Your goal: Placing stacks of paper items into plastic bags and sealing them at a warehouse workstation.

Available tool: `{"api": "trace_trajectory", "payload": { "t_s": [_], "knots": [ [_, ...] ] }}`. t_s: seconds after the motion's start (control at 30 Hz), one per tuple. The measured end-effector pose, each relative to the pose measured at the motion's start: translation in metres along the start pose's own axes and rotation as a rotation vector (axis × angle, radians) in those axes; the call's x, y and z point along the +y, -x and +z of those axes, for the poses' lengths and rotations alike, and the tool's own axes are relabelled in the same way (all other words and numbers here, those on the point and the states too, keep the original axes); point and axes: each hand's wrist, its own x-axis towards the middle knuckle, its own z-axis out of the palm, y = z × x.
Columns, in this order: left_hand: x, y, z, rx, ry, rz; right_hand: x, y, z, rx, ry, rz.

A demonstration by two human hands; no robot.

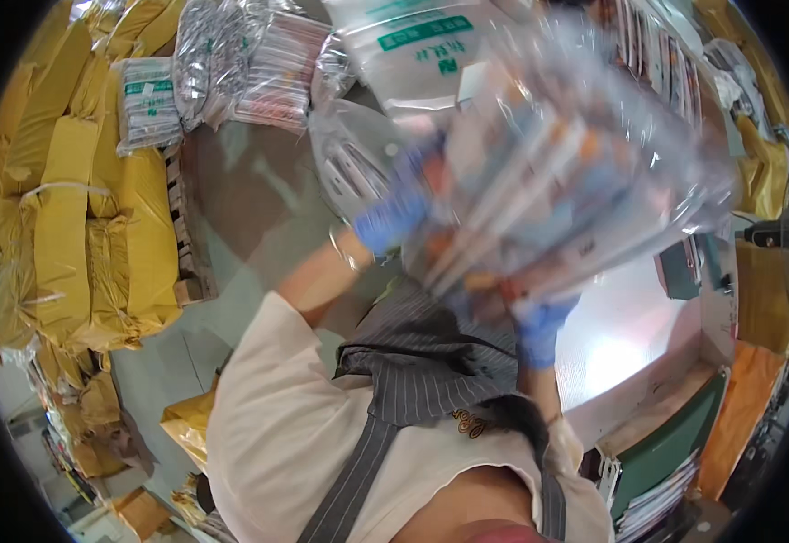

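Note:
A large clear-bagged bundle of books or booklets, smeared by motion, fills the upper right in front of me. My left hand in a blue glove grips its left side, fingertips blurred. My right hand, also blue-gloved, holds its lower edge, fingers mostly hidden. Beneath the bundle on the right lies a pale, shiny work surface. Just left of my left hand is a clear bag with flat items.
Yellow wrapped parcels on a wooden pallet line the left. Plastic-wrapped stacks and a white printed sack lie at the back. A green board, papers and cardboard are at right.

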Motion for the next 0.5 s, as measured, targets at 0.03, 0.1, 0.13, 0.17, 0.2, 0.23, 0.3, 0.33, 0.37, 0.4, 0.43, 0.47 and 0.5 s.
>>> {"api": "trace_trajectory", "payload": {
  "t_s": [0.03,0.1,0.13,0.17,0.2,0.23,0.3,0.33,0.37,0.4,0.43,0.47,0.5],
  "knots": [
    [0.018,-0.033,-0.036,-0.375,0.394,0.094,-0.005,-0.024,0.023,-0.165,0.095,-0.072],
    [0.016,-0.075,-0.088,-0.453,0.241,0.129,-0.025,-0.063,0.095,-0.062,1.060,-0.611],
    [0.018,-0.097,-0.117,-0.530,0.086,0.145,-0.019,-0.074,0.131,-0.007,0.755,-0.633],
    [0.014,-0.112,-0.138,-0.624,-0.066,0.159,-0.014,-0.088,0.158,0.059,0.462,-0.650],
    [0.013,-0.129,-0.157,-0.693,-0.233,0.173,0.014,-0.095,0.177,0.100,0.618,-0.725],
    [0.004,-0.140,-0.169,-0.772,-0.394,0.186,0.049,-0.105,0.185,0.154,0.789,-0.796],
    [-0.015,-0.142,-0.223,-0.869,-0.713,0.194,0.077,-0.080,0.195,-0.134,0.444,-0.439],
    [-0.017,-0.151,-0.244,-0.916,-0.879,0.190,0.116,-0.065,0.183,-0.240,0.320,-0.281],
    [-0.028,-0.163,-0.251,-0.962,-1.040,0.178,0.149,-0.050,0.167,-0.344,0.199,-0.114],
    [-0.039,-0.144,-0.294,-0.998,-1.193,0.155,0.142,-0.032,0.154,-0.410,0.399,-0.172],
    [-0.047,-0.136,-0.320,-1.015,-1.356,0.122,0.128,-0.019,0.151,-0.492,0.587,-0.239],
    [-0.046,-0.145,-0.293,-1.058,-1.322,0.138,0.129,-0.023,0.146,-0.460,0.622,-0.219],
    [-0.040,-0.134,-0.268,-1.004,-1.411,0.170,0.129,-0.025,0.140,-0.443,0.437,-0.016]
  ]
}}
